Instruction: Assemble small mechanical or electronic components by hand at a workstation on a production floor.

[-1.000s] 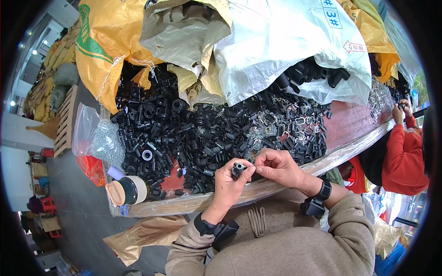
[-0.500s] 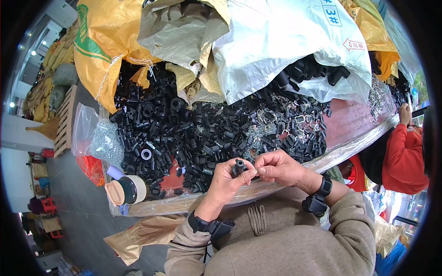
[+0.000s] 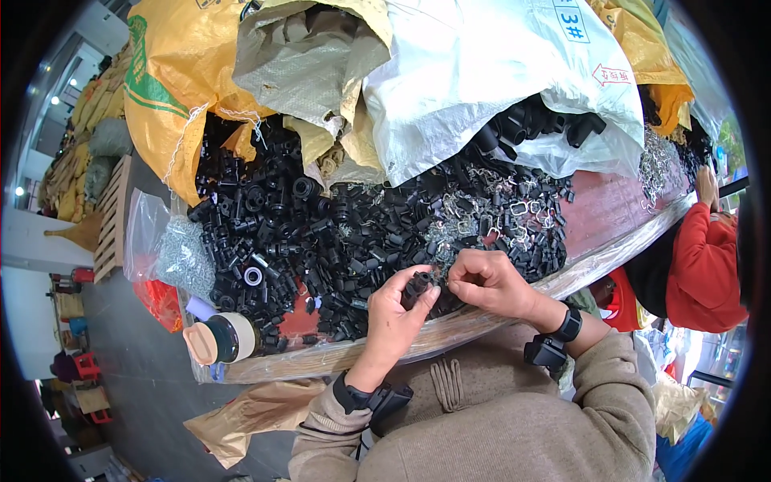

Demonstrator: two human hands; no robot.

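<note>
While the left hand grips a black, cylindrical, plastic-looking part, the right hand curls alongside, closure indeterminable; apparent two-handed handling next calls for steadiness.

The right hand has drawn back from the left hand, opening a gap between their fingertips, the held black part has tilted from its earlier end-on angle, and the co-worker's hand has shifted farther forward.
</note>
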